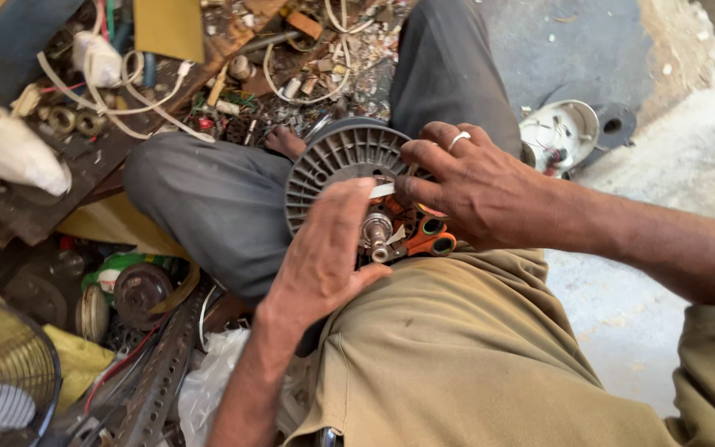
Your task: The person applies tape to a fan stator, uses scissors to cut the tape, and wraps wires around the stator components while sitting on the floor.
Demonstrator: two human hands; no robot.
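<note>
The motor (349,178), grey finned plastic around a steel shaft (376,232), rests on the person's lap. It looks heavy and rigid, best held by its rim. The left hand (324,248) cups it, fingers closed around its near side. The right hand (473,186) pinches a white strip (382,190) at the motor's face.

The bare grey concrete floor (622,323) carries a round white plastic housing with loose wires (562,132) on the right. On the left it is covered with clutter: a white cloth bundle (6,149), tangled white cords (126,108), a rusty round metal disc (138,290), a perforated steel angle bar (159,381), a wire fan guard (6,381) and crumpled clear plastic (213,381).
</note>
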